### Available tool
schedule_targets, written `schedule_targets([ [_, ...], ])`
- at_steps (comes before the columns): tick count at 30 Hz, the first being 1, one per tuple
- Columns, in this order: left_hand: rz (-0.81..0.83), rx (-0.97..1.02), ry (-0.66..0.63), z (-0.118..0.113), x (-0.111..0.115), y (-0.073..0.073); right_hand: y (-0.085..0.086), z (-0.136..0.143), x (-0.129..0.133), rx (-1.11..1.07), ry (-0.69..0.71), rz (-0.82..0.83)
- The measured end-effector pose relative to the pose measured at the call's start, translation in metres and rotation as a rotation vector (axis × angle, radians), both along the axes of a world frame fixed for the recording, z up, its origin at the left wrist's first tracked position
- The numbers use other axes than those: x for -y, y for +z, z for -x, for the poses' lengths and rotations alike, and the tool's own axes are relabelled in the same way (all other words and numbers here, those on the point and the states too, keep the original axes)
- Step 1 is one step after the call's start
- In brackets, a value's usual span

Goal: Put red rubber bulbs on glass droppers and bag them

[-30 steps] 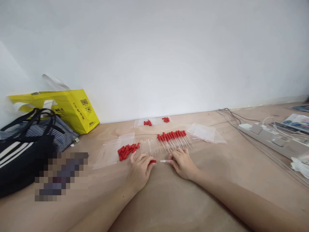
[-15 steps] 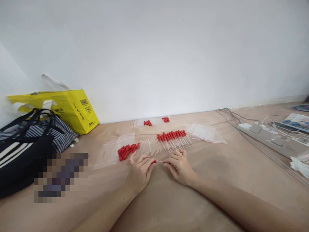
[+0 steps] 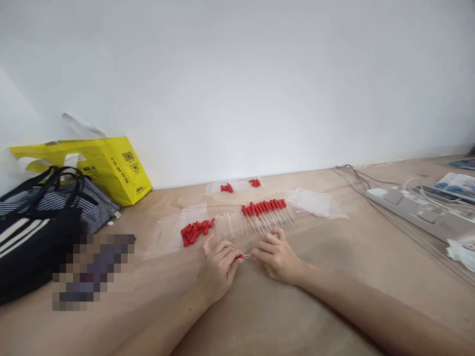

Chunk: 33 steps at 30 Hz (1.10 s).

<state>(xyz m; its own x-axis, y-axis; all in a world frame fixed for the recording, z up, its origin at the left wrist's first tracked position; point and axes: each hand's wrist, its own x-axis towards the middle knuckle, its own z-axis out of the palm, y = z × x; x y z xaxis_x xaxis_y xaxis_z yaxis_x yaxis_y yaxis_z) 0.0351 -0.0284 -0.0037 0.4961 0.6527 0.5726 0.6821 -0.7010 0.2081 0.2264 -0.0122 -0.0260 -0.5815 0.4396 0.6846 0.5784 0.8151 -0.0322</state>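
Between finger and thumb, my left hand (image 3: 221, 267) pinches a red rubber bulb (image 3: 240, 256), mostly covered by the fingers. My right hand (image 3: 277, 257) grips a thin clear tube (image 3: 248, 256) that meets the bulb. Beyond my left hand lies a pile of loose red bulbs (image 3: 193, 232) on a clear plastic bag (image 3: 163, 240). Several bare clear tubes (image 3: 230, 225) are laid side by side right of the pile. Next to them, behind my right hand, is a row of tubes with red bulbs on their far ends (image 3: 264, 207).
Flat clear bags (image 3: 315, 203) lie at the right of the row. Small red bulbs (image 3: 255, 183) rest on a bag near the wall. A yellow bag (image 3: 122, 173) and a black bag (image 3: 40, 247) stand left. A power strip (image 3: 419, 212) with cables is at right.
Both hands have shifted slightly nearer to me with the bulb and tube. The gap between them has narrowed, and the fingers of my right hand are more curled.
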Motion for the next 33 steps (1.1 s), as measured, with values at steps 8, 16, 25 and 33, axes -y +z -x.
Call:
schedule_targets([
  [8, -0.019, 0.015, -0.026, -0.003, 0.002, -0.004, 0.001, 0.006, 0.003, -0.010, 0.025, 0.032],
  [16, -0.032, 0.000, 0.004, 0.000, -0.002, -0.007, 0.001, 0.006, 0.001, 0.014, 0.024, 0.077],
  [25, -0.065, -0.032, 0.033, 0.019, -0.005, -0.002, 0.006, -0.006, 0.000, 0.016, 0.000, 0.122],
  [33, -0.003, -0.006, 0.014, 0.015, -0.004, -0.005, -0.001, 0.000, 0.005, -0.029, -0.024, 0.117],
])
